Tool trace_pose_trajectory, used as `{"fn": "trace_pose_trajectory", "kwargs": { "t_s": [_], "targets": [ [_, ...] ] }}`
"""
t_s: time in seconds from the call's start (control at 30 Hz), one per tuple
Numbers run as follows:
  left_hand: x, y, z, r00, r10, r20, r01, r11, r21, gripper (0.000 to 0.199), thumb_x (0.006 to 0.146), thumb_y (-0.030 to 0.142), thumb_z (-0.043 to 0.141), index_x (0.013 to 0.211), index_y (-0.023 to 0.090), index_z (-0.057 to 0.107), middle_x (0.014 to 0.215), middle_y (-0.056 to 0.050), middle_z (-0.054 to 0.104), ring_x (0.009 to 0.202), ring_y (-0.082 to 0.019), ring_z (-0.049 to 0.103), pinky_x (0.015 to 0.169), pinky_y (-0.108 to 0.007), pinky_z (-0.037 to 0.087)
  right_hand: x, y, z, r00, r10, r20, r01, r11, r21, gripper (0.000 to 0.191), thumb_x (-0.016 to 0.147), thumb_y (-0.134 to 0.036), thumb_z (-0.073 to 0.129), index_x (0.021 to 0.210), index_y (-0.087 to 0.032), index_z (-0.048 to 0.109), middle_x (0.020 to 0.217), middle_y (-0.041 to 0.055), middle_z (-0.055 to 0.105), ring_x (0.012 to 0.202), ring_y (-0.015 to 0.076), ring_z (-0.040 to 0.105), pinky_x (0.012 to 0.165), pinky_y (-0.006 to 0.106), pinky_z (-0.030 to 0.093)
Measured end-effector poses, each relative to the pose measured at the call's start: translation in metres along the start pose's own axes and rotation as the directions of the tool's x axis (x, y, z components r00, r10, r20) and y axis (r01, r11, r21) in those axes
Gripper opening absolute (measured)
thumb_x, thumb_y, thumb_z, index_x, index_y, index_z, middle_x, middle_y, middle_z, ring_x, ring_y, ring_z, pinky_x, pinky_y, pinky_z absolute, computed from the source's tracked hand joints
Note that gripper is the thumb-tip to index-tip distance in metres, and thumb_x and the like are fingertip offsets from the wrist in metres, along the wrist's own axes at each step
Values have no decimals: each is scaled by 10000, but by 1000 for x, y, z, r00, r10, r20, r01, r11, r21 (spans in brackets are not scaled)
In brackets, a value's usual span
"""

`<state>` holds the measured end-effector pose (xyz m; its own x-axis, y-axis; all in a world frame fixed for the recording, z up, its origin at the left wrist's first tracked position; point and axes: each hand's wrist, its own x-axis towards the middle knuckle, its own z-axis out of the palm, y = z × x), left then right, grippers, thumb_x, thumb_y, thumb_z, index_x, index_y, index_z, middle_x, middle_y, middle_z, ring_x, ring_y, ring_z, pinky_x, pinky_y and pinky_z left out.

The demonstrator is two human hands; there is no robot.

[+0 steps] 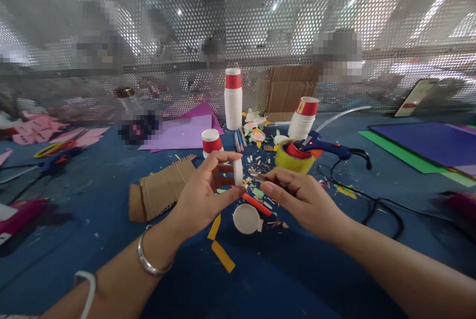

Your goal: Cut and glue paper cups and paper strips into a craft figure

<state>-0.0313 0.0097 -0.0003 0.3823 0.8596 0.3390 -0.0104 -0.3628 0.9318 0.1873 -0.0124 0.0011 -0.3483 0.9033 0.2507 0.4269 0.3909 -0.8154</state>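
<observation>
Between the thumb and fingers of my left hand (206,187) is a small white paper disc (238,172), seen nearly edge-on. To its right, my right hand (303,197) is closed on scissors (256,175), whose metal tips point left towards the disc without touching it. Below the hands a round white paper piece (246,219) with a small tab lies on the blue table. An orange-red marker (256,204) rests just above that piece, among paper scraps. Two yellow paper strips (223,256) (214,227) lie below my left hand.
Stacked paper cups (233,108) (303,119) stand behind the hands, near paper flowers (256,134). A blue glue gun (329,146) leans on a yellow tape roll (293,160), its cable running right. Cardboard (169,187) lies left; coloured sheets (424,143) lie right. A perforated metal screen (238,21) rises behind.
</observation>
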Motion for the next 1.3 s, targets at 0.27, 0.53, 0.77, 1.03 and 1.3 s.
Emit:
{"fn": "trace_pose_trajectory", "kwargs": {
  "t_s": [0.27,0.53,0.77,1.03,1.3],
  "targets": [
    [-5,1,0,978,201,47,-205,911,357,472,829,82,670,1246,288,588,1314,-92,561,1233,-270,550,971,-440,549,0,-2,2,998,-6,67,6,1000,6,450,965,-556,508,688,-201,518,614,-43,466,550,98,399,502,258,300],
    [-6,6,1,968,240,69,-244,852,462,505,819,53,658,1251,309,604,1301,-79,618,1281,-285,541,1012,-489,522,-1,-3,2,998,-29,51,29,1000,-3,478,966,-551,508,646,-197,505,600,-43,450,549,96,385,495,250,293],
    [-5,13,2,955,288,74,-282,801,528,484,803,41,659,1203,314,660,1277,-81,623,1270,-276,552,1074,-507,461,-1,-3,2,998,-54,40,55,998,-26,474,966,-537,506,633,-200,505,585,-40,448,534,98,370,474,249,283],
    [-6,10,-2,976,203,74,-216,901,376,424,816,178,741,1206,323,657,1281,-73,622,1283,-287,535,1071,-495,464,-2,-6,0,997,-62,52,61,998,19,446,964,-490,526,628,-197,527,588,-39,474,535,95,385,491,252,295],
    [-4,8,-1,996,83,12,-83,959,271,474,834,241,740,1283,233,588,1327,-126,582,1178,-272,597,1010,-468,529,-1,-1,-2,997,-35,71,34,999,7,458,971,-519,496,638,-204,496,612,-32,463,565,110,406,519,261,309]
  ]
}}
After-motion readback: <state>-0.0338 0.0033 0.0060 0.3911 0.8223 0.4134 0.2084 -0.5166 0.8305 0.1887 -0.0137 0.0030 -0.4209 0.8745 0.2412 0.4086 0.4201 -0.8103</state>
